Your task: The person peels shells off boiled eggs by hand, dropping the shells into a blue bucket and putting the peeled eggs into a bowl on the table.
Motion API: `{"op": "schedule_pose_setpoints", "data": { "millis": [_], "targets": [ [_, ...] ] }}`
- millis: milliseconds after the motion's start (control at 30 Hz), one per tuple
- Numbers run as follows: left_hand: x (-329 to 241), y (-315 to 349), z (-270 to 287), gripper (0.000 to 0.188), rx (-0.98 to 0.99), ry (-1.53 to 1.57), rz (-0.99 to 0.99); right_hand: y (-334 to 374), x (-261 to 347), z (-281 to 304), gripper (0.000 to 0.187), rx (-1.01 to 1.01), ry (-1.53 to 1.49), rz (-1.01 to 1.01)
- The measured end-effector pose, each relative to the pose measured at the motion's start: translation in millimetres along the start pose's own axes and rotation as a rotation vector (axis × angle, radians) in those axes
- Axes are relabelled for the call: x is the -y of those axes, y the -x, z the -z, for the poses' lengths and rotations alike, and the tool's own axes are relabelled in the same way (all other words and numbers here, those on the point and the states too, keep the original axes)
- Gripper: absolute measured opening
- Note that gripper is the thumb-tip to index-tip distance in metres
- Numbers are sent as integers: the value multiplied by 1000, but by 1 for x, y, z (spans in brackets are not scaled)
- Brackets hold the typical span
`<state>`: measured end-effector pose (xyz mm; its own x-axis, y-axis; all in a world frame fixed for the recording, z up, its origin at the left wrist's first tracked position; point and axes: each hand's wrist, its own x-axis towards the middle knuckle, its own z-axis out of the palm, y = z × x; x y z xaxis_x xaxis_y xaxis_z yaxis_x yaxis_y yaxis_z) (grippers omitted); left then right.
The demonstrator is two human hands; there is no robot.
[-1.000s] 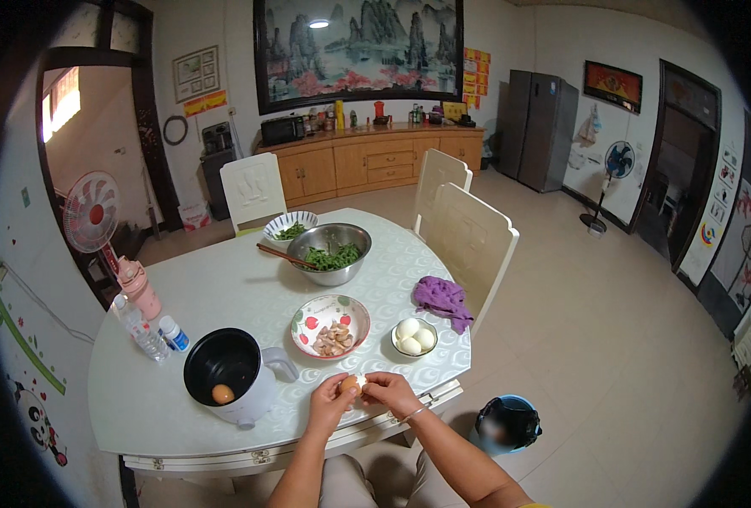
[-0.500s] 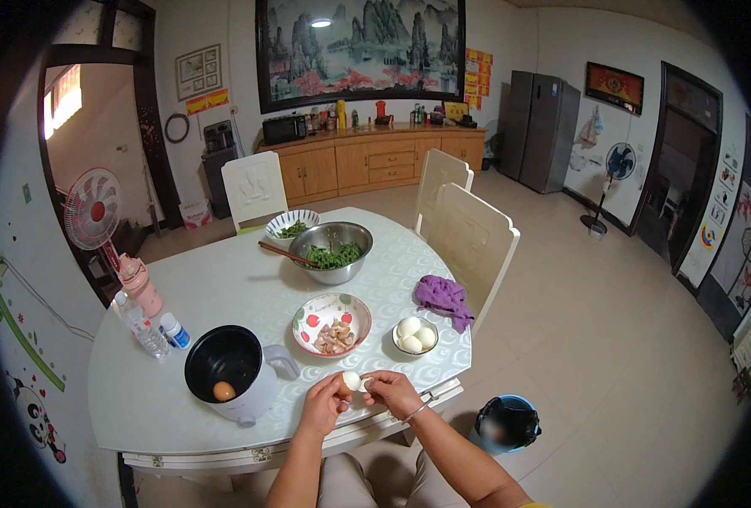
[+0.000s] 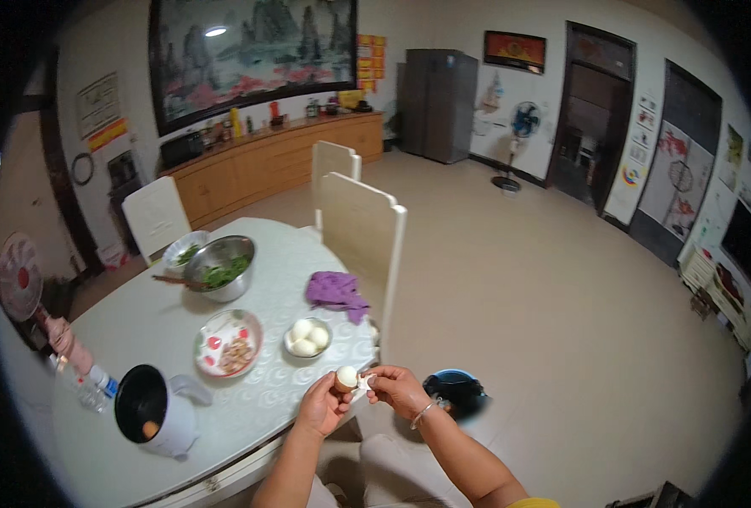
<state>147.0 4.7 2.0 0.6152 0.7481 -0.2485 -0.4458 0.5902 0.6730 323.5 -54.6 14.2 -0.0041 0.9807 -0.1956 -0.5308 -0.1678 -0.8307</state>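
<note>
My left hand (image 3: 324, 406) is closed round a partly peeled boiled egg (image 3: 346, 375), its white top bare and brown shell still on the lower part. Pinched in the fingers of my right hand (image 3: 399, 391), which wears a bracelet, is a piece of eggshell (image 3: 364, 383) right beside the egg. Both hands are just off the table's near right edge. Beyond them stands a small bowl (image 3: 309, 352) holding several peeled eggs (image 3: 305, 343). At the left, a brown egg (image 3: 150, 429) lies inside a dark-lined electric pot (image 3: 183, 423) with a handle.
The table (image 3: 286, 292) also carries a bowl with shell pieces (image 3: 238, 354), a steel bowl of greens (image 3: 238, 286), a striped bowl (image 3: 172, 251), a purple cloth (image 3: 337, 290) and bottles (image 3: 100, 378). White chairs (image 3: 363, 237) stand behind. A lined bin (image 3: 453, 391) sits on the floor by my right hand.
My view has swung to the right, so the table sits further left. The right fingers have drawn a shell piece slightly off the egg, and more white shows.
</note>
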Motion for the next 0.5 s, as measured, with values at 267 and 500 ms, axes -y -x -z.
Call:
{"op": "schedule_pose_setpoints", "data": {
  "millis": [267, 500],
  "targets": [
    [71, -68, -65, 37, 105, -6, 213, 43, 37, 129, 23, -377, 149, 206],
    [111, -98, -79, 29, 92, -46, 262, 40, 27, 221, 31, -721, 991, 338]
  ]
}}
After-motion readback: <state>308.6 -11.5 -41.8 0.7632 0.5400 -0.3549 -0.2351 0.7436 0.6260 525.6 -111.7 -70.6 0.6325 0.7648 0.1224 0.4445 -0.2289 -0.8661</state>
